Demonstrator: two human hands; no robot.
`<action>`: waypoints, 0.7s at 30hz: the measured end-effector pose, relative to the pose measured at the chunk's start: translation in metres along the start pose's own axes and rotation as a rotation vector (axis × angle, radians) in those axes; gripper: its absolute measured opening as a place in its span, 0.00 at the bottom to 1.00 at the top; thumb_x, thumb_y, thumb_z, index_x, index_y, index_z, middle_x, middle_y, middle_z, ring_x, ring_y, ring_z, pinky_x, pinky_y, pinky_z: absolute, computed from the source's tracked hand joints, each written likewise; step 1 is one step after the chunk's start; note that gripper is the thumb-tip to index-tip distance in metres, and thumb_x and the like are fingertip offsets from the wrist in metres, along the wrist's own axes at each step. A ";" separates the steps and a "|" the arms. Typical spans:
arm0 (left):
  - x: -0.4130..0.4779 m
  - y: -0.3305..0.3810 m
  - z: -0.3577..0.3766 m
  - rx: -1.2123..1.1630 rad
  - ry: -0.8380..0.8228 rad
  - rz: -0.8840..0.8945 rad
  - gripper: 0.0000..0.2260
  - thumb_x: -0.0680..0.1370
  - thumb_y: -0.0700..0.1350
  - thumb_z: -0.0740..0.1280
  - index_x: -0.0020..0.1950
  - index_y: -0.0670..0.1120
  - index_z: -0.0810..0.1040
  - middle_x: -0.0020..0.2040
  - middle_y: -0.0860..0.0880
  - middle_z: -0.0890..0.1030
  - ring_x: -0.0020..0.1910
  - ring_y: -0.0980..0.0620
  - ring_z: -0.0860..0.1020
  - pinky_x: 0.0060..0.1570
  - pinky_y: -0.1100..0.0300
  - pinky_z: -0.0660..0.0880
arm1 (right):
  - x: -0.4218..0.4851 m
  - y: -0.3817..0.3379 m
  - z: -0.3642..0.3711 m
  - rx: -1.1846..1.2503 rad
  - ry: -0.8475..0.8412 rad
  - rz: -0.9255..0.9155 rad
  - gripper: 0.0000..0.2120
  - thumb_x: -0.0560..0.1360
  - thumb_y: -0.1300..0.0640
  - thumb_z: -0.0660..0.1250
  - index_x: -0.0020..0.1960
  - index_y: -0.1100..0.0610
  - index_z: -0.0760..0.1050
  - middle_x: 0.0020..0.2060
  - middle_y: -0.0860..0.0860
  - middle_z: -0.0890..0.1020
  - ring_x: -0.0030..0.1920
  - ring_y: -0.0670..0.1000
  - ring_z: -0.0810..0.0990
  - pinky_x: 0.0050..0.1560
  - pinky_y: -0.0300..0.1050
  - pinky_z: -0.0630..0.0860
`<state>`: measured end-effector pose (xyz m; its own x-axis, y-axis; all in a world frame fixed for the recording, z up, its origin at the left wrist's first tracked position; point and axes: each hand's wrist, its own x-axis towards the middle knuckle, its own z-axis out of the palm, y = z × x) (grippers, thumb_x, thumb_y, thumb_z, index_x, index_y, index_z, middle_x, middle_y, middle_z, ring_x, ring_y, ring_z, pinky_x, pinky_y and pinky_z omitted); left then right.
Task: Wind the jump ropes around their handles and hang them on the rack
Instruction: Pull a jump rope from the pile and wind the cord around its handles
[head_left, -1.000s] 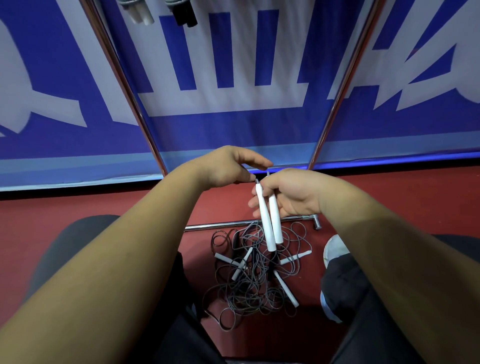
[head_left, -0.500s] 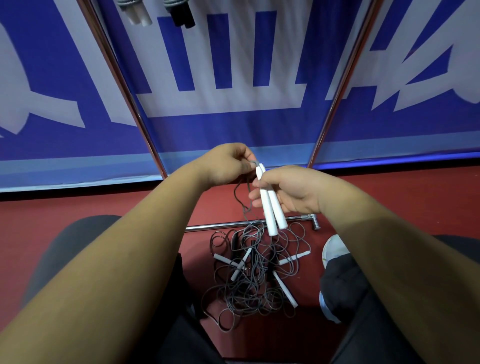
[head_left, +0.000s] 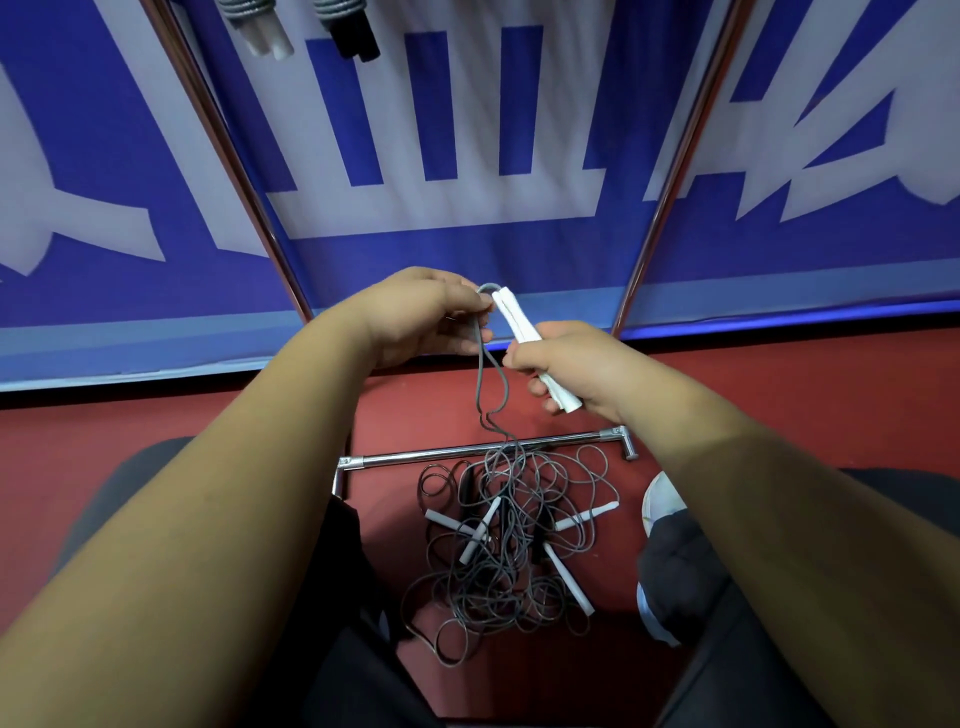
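At frame centre the right hand (head_left: 576, 364) grips 2 white handles (head_left: 514, 322) side by side, tilted up-left. The left hand (head_left: 415, 317) pinches the grey cord (head_left: 478, 384) looping off their tops. That cord drops to a tangled rope pile (head_left: 498, 577) on the red floor (head_left: 78, 426), where 4 loose white handles show. A chrome bar (head_left: 467, 453) lies along its upper edge. Upper left hang 2 wound ropes, a white-handled rope (head_left: 265, 36) and a black-handled rope (head_left: 353, 36). Big white lettering on the blue banner (head_left: 104, 156) is cropped, unreadable.
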<state>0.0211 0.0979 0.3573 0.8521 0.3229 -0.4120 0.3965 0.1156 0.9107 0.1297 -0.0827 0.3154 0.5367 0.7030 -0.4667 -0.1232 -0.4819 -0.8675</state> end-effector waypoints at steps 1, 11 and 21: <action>-0.003 0.002 -0.001 -0.019 -0.041 0.001 0.03 0.83 0.39 0.69 0.54 0.40 0.82 0.50 0.41 0.83 0.50 0.46 0.86 0.55 0.50 0.85 | 0.000 -0.001 -0.001 0.017 0.002 -0.011 0.09 0.77 0.55 0.75 0.55 0.57 0.80 0.39 0.51 0.81 0.35 0.50 0.79 0.34 0.47 0.76; -0.004 0.002 0.007 -0.063 0.102 0.203 0.02 0.81 0.41 0.73 0.53 0.43 0.83 0.51 0.43 0.87 0.53 0.48 0.86 0.56 0.52 0.83 | 0.002 -0.004 0.003 0.142 0.058 -0.023 0.11 0.78 0.55 0.71 0.60 0.52 0.83 0.49 0.51 0.85 0.48 0.51 0.85 0.56 0.58 0.86; -0.003 0.003 0.023 -0.141 0.249 0.291 0.12 0.79 0.40 0.75 0.58 0.35 0.83 0.52 0.37 0.87 0.49 0.45 0.87 0.49 0.55 0.84 | 0.002 0.001 0.019 0.050 0.096 -0.174 0.23 0.74 0.54 0.80 0.66 0.49 0.76 0.62 0.46 0.81 0.58 0.49 0.84 0.51 0.54 0.88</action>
<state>0.0280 0.0759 0.3609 0.8060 0.5768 -0.1330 0.0859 0.1083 0.9904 0.1146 -0.0719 0.3100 0.6307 0.7189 -0.2924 -0.0618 -0.3291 -0.9423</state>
